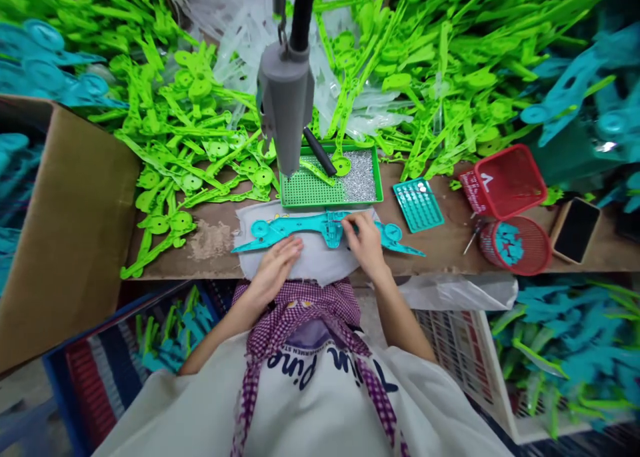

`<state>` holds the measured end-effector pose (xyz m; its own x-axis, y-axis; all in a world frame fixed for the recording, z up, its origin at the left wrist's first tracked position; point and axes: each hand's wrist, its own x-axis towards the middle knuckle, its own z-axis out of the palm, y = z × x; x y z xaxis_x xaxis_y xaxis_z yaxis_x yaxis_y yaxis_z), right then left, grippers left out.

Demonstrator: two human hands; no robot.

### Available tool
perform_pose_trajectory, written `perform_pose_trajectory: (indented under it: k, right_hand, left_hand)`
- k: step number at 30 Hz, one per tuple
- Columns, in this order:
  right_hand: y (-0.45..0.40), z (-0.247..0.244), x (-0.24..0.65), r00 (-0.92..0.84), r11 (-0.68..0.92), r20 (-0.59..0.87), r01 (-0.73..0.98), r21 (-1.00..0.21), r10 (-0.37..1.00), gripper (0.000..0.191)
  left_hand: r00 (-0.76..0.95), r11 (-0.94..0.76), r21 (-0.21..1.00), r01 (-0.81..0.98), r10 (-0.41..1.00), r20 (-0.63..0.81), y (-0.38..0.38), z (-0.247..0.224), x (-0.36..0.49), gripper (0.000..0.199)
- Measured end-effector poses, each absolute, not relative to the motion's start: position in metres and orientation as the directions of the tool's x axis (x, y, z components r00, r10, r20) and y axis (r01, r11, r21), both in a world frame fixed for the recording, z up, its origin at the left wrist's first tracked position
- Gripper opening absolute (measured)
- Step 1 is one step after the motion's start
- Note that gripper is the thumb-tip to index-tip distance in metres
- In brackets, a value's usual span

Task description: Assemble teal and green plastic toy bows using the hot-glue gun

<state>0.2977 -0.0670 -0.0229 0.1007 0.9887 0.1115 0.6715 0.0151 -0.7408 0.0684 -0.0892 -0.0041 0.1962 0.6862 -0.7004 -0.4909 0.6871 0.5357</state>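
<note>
A long blue plastic part [300,224] with round discs toward both ends lies across a pale cloth [320,264] at the bench edge. My left hand [280,264] rests on the cloth just below the part, its fingers stretched out and holding nothing. My right hand [366,242] is at the right side of the part's middle block, thumb and fingers pinched together. Whatever is between those fingertips is too small to make out. Just beyond the part sits a green tray [310,194] with small silvery pieces [360,174] and a black-handled tool [320,152].
A grey hanging screwdriver-like tool [286,104] comes down over the tray. Piles of green plastic parts [200,130] cover the back. To the right are a teal compartment tray [419,205], red baskets [517,177] and a phone [576,230]. A cardboard box [75,224] stands left.
</note>
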Motion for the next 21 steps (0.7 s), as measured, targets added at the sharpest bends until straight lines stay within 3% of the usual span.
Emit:
perform_pose_trajectory:
  k: [3,7,14,17,21]
  right_hand:
    - [-0.068,-0.028,0.297,0.017,0.055,0.089,0.674,-0.736,0.996,0.030]
    - [-0.071,-0.027,0.301,-0.025,0.109,0.121,0.634,-0.765,0.992,0.030]
    - [-0.062,-0.022,0.304,-0.058,0.179,0.182,0.605,-0.776,0.982,0.029]
    - [-0.061,-0.006,0.312,-0.010,0.171,0.212,0.630,-0.757,0.977,0.030]
    - [-0.077,0.009,0.322,0.168,0.013,0.191,0.718,-0.696,0.967,0.030]
  left_hand:
    - [0.119,0.577,0.459,-0.675,0.700,-0.705,-0.076,-0.009,0.085,0.023]
    - [0.110,0.560,0.419,-0.715,0.681,-0.724,-0.066,-0.012,0.103,0.019]
    - [0.146,0.517,0.653,-0.554,0.832,-0.535,-0.058,-0.018,0.135,0.033]
    - [0.188,0.518,0.678,-0.521,0.845,-0.501,-0.056,-0.016,0.136,0.041]
    - [0.264,0.538,0.672,-0.508,0.840,-0.473,-0.053,-0.017,0.129,0.055]
